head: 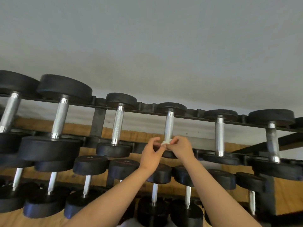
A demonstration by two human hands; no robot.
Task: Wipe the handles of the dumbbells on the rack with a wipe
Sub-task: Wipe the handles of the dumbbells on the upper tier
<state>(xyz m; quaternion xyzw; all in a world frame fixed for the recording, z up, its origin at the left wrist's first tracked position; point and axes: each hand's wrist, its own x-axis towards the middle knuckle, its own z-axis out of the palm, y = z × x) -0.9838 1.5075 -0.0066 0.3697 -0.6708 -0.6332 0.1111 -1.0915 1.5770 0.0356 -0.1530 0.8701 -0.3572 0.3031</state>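
- Well up on the top tier of the rack point(148, 111), both hands meet at the near end of one dumbbell handle point(169, 123), the fourth from the left in that row.
- The wipe point(165, 142) is a small white wad. It sits against the lower end of that knurled steel handle, just above the dumbbell's near head, which the hands largely hide.
- The right hand point(183, 147) reaches up from the lower right on a bare forearm with the wrist nearly straight. Its thumb and forefingers are curled together and pinch the wipe's right side against the handle.
- The left hand point(151, 156) comes up from the lower left, forearm bare, with the wrist bent slightly toward the right hand.
- Its thumb stands up and its fingers curve into a loose C. The forefinger tip lies at the wipe's lower left edge. Whether it grips the wipe or only touches it cannot be told, as the hands are a little blurred.
- The two forearms rise in a narrow V and cross in front of the lower tier of black dumbbells point(91, 164).
- Neighbouring dumbbells point(118, 123) lie on either side of the handle, each apart from the hands.
- Behind the rack are a wooden panel point(78, 128) and a plain grey wall point(147, 38).
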